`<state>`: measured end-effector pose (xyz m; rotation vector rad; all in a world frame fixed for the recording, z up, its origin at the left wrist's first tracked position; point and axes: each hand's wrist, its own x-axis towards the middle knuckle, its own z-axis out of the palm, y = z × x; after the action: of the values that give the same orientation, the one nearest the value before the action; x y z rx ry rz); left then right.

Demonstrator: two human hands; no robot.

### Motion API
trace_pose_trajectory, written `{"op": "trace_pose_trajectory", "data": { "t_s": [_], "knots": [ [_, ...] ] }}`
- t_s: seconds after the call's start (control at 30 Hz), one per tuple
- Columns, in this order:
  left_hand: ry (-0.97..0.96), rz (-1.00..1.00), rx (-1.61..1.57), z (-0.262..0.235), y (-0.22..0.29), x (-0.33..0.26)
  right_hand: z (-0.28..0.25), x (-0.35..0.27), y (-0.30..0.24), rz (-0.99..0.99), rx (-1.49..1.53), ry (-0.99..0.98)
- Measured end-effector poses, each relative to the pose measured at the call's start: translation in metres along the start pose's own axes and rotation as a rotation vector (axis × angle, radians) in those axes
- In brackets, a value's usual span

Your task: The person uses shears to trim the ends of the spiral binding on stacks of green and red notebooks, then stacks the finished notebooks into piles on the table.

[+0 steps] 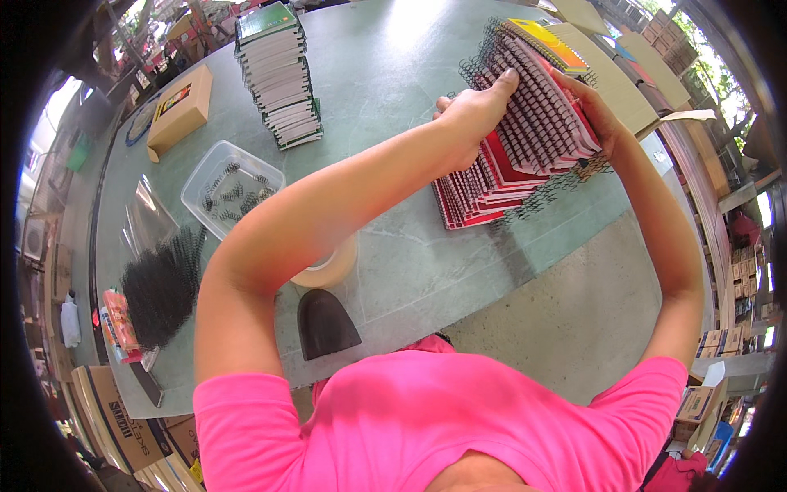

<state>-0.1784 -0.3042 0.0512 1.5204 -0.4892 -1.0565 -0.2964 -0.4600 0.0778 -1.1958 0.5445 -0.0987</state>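
Observation:
My left hand (479, 111) and my right hand (597, 113) grip a thick bundle of spiral notebooks (537, 115) from opposite sides. Its rows of dark wire coils face up toward me, and red covers show at the edge. The left thumb presses on the coils, while the right fingers wrap the far edge. Under the bundle is a stack of red-covered spiral notebooks (475, 201), fanned at a slant on the table. Behind the bundle is a yellow-covered notebook (551, 45). Loose black wire coils (533, 201) stick out beside the lower stack.
On the green-grey table (402, 287) stand a tall green-covered notebook stack (283, 82), a clear plastic tub (193, 195) of short coils, a tape roll (343, 266), a dark rounded piece (325, 325), a black coil pile (160, 287) and a tan box (182, 111). An open carton (598, 78) is at right.

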Motion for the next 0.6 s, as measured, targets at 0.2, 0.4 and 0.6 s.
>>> {"op": "trace_pose_trajectory", "data": {
  "t_s": [0.2,0.4,0.6],
  "knots": [
    [-0.042,0.049,-0.077,-0.001,-0.001,0.009,0.004,-0.004,-0.001,0.012,-0.003,0.007],
    [-0.120,0.151,-0.398,0.005,-0.005,0.002,-0.003,-0.001,-0.002,0.026,0.077,-0.018],
    [-0.207,0.074,-0.629,0.014,-0.002,0.014,0.003,-0.013,-0.008,0.043,0.052,-0.043]
  ]
}}
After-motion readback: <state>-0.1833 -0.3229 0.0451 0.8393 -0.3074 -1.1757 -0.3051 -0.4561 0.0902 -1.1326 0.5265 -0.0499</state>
